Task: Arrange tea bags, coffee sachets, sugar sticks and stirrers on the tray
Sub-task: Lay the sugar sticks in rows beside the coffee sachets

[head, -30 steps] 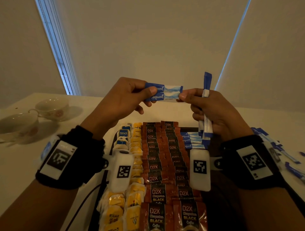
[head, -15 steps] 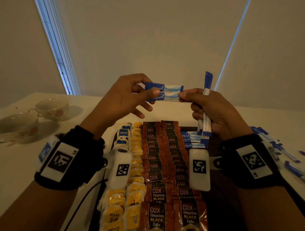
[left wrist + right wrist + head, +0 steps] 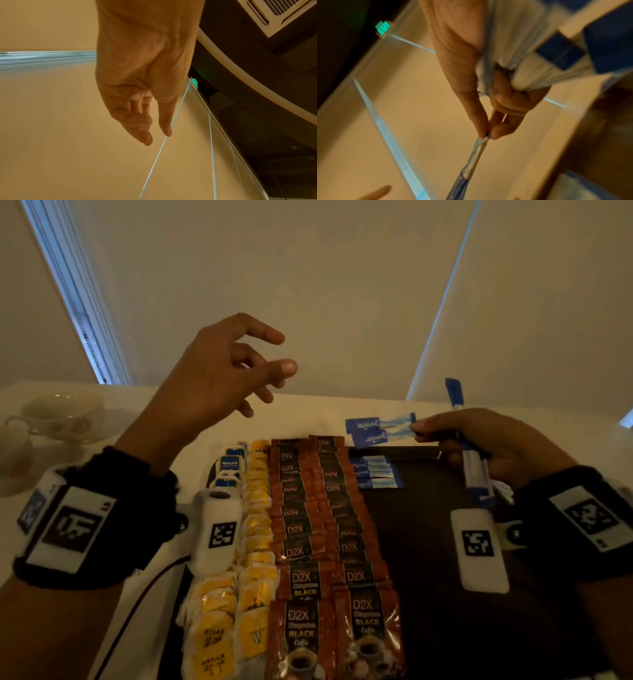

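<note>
My right hand (image 3: 419,428) pinches two blue and white sugar sticks (image 3: 378,430) by one end, level above the far edge of the dark tray (image 3: 438,542). Its other fingers grip a bundle of more sugar sticks (image 3: 474,470) upright in the palm. In the right wrist view thumb and forefinger (image 3: 485,133) pinch the sticks (image 3: 471,162). My left hand (image 3: 274,361) hovers empty above the table with fingers spread; the left wrist view shows the same hand (image 3: 154,135) holding nothing. On the tray lie rows of yellow tea bags (image 3: 253,587), brown coffee sachets (image 3: 308,525) and a few sugar sticks (image 3: 375,472).
A white teacup on a saucer (image 3: 63,414) stands on the pale table at the far left, with another cup (image 3: 10,453) at the frame edge. The right half of the tray shows bare dark surface. A dark cable (image 3: 137,597) runs along the tray's left side.
My left hand has let go of the two sugar sticks and drawn up and left. My right hand has carried them down and right, toward the tray's far edge.
</note>
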{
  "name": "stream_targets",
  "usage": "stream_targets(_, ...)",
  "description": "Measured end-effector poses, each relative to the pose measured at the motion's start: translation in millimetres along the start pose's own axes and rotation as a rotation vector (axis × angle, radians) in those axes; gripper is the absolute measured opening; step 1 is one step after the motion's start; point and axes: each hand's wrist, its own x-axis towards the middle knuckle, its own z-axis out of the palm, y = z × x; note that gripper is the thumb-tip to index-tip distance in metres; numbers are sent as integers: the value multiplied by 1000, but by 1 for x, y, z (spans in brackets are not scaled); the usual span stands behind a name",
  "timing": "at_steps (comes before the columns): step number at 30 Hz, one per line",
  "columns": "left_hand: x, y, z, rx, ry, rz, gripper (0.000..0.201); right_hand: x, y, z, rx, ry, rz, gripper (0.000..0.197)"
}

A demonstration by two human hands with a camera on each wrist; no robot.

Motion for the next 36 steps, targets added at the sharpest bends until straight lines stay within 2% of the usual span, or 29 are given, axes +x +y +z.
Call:
stream_targets(5,-1,1,2,12,-7,9,40,5,35,-20,-67,-52,280,7)
stream_targets(8,-3,3,2,1,-20,19,47,8,52,-19,-147,-72,358,11)
stream_targets(11,-4,5,1,2,-22,23,49,8,55,-13,-124,-88,423,11)
stream_targets(16,-4,5,-1,11,-22,20,49,4,48,-2,-126,-68,385,5)
stream_targets(23,-4,4,-2,48,-20,14,41,12,46,9,-207,-1,349,19)
stream_targets(27,-4,5,-2,51,-27,14,47,14,44,15,-254,5,318,21)
stream_targets(31,-4,5,-3,59,-41,9,48,16,44,18,-297,22,299,36)
stream_targets(36,-4,5,-3,75,-68,-6,51,18,42,22,-411,45,276,25)
